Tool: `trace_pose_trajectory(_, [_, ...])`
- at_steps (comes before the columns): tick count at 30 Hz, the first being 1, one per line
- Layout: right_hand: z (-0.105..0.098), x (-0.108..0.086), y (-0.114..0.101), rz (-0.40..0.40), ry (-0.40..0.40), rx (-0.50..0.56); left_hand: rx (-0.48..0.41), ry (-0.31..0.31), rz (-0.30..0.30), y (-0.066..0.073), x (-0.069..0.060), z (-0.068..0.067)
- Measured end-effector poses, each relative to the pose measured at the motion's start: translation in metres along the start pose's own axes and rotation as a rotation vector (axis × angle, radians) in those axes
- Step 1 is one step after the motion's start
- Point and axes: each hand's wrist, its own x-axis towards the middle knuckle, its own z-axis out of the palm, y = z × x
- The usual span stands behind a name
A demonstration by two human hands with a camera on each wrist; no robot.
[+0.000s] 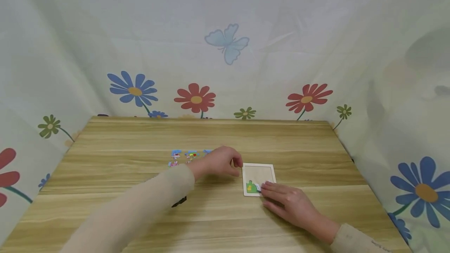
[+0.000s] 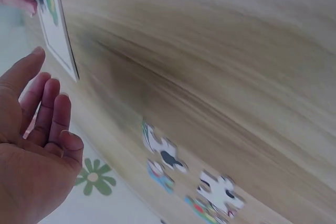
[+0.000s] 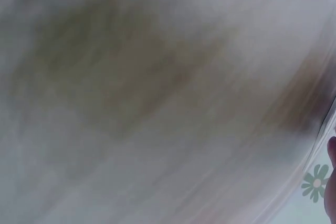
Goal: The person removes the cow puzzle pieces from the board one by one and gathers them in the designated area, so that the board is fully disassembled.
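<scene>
A white-rimmed puzzle frame [image 1: 259,164] lies on the table with a green piece [image 1: 251,186] in its lower left corner. The right hand [image 1: 293,206] rests its fingertips on the frame's lower right part, by a white and dark piece. Just left of the frame hovers the left hand [image 1: 221,162], loosely bent and holding nothing. In the left wrist view the left hand [image 2: 39,135] shows relaxed fingers near the frame [image 2: 65,51]. Only a sliver of the right hand [image 3: 331,182] shows in the right wrist view.
Several loose puzzle pieces [image 1: 191,154] lie left of the frame, partly hidden by the left arm; white ones [image 2: 220,190] show in the left wrist view. A black object [image 1: 179,202] lies beside the left sleeve. A flowered curtain [image 1: 225,81] stands behind the wooden table [image 1: 211,221].
</scene>
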Motion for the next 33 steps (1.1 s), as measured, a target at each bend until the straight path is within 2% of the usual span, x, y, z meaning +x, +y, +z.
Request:
trace_pose_trajectory(6, [-0.002, 0.001, 0.004, -0.008, -0.023, 0.009, -0.031, -0.061, -0.014, 0.013, 0.009, 0.01])
trace_pose_trajectory(9, [-0.002, 0.001, 0.006, -0.008, -0.046, 0.007, -0.027, -0.071, 0.002, 0.016, 0.012, 0.016])
trace_pose_trajectory(19, [-0.002, 0.002, 0.013, 0.031, -0.099, 0.026, 0.034, -0.036, 0.079, 0.014, 0.02, 0.034])
trace_pose_trajectory(28, [-0.001, 0.003, 0.013, -0.003, -0.127, 0.059, 0.056, -0.028, 0.087, 0.011, 0.02, 0.037])
trace_pose_trajectory(33, [0.001, 0.002, 0.013, -0.014, -0.113, 0.062, 0.068, -0.029, 0.104, 0.011, 0.02, 0.038])
